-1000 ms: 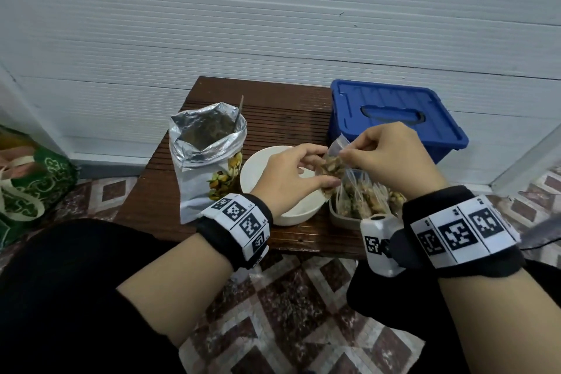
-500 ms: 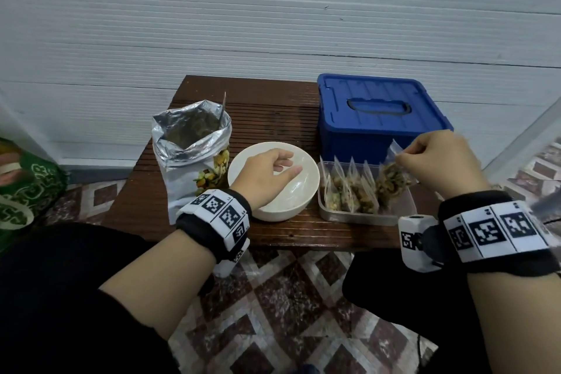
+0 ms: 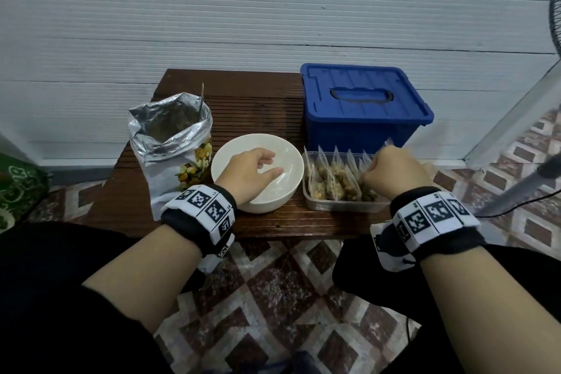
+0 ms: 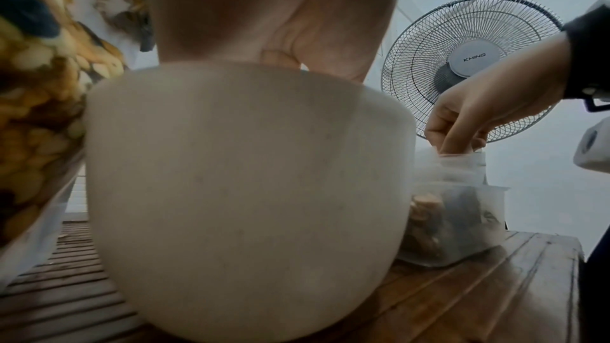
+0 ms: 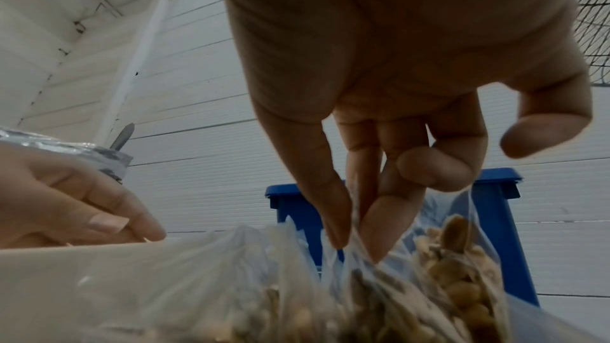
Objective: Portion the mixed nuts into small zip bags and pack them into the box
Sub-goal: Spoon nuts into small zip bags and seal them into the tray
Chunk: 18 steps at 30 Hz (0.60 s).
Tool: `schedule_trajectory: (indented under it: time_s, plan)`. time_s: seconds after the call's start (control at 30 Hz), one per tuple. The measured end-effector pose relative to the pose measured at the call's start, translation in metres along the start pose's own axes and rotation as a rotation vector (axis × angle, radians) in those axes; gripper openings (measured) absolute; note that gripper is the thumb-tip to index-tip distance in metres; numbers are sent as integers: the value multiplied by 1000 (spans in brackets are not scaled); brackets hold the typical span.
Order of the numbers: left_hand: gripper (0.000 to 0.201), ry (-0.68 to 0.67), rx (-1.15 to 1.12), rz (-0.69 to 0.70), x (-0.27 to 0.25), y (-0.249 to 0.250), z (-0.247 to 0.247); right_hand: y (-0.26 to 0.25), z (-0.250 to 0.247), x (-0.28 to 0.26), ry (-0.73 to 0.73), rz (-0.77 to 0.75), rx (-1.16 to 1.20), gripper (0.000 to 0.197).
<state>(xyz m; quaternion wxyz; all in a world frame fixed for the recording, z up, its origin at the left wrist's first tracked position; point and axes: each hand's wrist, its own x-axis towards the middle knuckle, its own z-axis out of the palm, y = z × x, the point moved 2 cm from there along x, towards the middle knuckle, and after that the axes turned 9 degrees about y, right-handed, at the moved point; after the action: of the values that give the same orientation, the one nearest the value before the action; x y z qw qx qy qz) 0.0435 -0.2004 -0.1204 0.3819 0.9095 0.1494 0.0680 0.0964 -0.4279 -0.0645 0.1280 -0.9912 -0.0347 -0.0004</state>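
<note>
An open foil bag of mixed nuts (image 3: 170, 143) stands at the table's left. My left hand (image 3: 271, 167) rests with relaxed fingers inside the white bowl (image 3: 291, 158). Right of the bowl a clear plastic box (image 3: 343, 206) holds several filled zip bags (image 3: 331, 179) standing upright. My right hand (image 3: 368, 174) is at the box's right end. In the right wrist view its thumb and fingers (image 5: 330, 218) pinch the top of a filled zip bag (image 5: 455, 270) standing in the row. A closed blue lidded box (image 3: 361, 106) stands behind.
A metal spoon handle (image 3: 201, 103) sticks out of the foil bag. The small wooden table (image 3: 261, 106) stands against a white panelled wall. A standing fan (image 4: 468, 61) is to the right, with a cable on the tiled floor. A green bag (image 3: 18, 188) lies far left.
My left hand let go of the zip bag and moved into the bowl. My right hand carried the filled bag right and lowered it into the clear box.
</note>
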Motion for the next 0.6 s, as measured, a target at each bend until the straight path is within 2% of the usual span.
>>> schedule_trajectory:
  time_s: [0.23,0.47,0.6]
  plan:
    - [55,-83,169,-21,4,-11,8,-4,2,-4,36,18,-196,20]
    - [56,-151,217,3,6,-14,13,1,-1,3,74,35,-168,24]
    - [47,-133,290,34,6,-10,13,-2,-5,4,132,3,-165,12]
